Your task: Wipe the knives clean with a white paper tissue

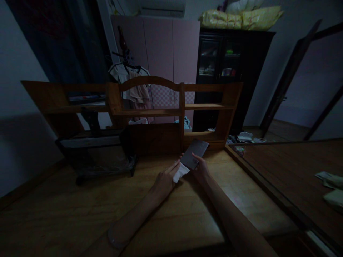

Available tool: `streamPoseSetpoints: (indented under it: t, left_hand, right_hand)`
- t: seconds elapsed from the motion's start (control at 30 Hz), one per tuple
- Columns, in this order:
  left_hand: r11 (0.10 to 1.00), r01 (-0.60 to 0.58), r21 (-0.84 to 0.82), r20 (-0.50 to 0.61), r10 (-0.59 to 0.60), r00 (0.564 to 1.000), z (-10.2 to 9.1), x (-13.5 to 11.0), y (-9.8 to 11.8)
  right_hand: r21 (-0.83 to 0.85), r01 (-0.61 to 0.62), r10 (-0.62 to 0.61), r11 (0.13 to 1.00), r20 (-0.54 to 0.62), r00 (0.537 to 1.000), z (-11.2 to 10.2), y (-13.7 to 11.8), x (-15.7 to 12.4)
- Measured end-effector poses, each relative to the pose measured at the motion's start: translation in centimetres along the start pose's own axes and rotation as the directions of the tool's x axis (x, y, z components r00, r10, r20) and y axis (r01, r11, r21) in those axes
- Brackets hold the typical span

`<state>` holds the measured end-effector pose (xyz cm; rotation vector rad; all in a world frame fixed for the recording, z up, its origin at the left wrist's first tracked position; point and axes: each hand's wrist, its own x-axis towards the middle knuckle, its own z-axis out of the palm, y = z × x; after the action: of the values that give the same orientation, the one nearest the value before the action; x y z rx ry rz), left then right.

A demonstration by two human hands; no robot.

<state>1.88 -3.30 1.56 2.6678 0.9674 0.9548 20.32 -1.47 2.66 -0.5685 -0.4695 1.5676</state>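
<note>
My right hand [200,170] grips a dark, flat rectangular object [195,153] by its lower right edge, thumb on top; the dim light hides whether it is a small notebook or a device. A crumpled white tissue [180,172] is held by my left hand [165,178], with its fingers closed at the object's lower left corner. The tissue touches or overlaps that corner. Both hands are just above the wooden desk [160,221], and part of the left fingertips is hidden behind the object.
A wooden desk shelf [150,112] spans the back of the desk. On the left stands a dark-framed case [99,153] with clear plastic wrap on it. Beyond are pink wardrobe doors [160,50] and a black cabinet [230,82]. A brown wooden surface [289,167] lies to the right.
</note>
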Motion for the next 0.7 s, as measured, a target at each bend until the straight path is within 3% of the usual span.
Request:
streamPoseSetpoints:
  t: [0.4,0.7]
  left_hand:
    - [0.998,0.038,-0.053,-0.033,-0.040,0.999,-0.31,-0.20,-0.71]
    - [0.998,0.055,-0.027,-0.038,-0.056,0.998,-0.10,-0.02,-0.64]
  right_hand:
    - [-0.030,0.045,-0.043,0.999,0.042,0.998,0.24,0.37,-0.13]
    - [-0.051,0.041,-0.040,0.998,0.008,0.999,0.44,0.25,-0.30]
